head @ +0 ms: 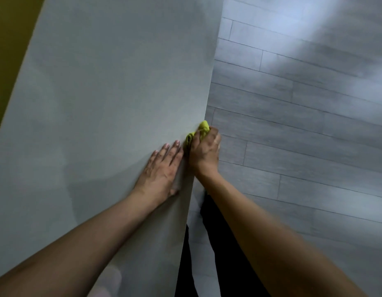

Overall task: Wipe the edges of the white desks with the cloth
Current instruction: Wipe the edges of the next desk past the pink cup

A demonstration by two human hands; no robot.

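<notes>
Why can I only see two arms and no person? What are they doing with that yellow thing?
The camera sits on the person's head and looks down, so you see only their arms, as if through their eyes. The big pale surface is a white desk, and beside it is the grey plank floor. The left hand lies flat on the desk top, fingers straight. The right hand grips a yellow-green cloth and presses it against the desk's side edge to wipe it. The dark strip at the bottom is probably the person's clothing.

Dim, soft-focus view; pale glare on floor (293, 28) (upper right), edges blurred.
</notes>
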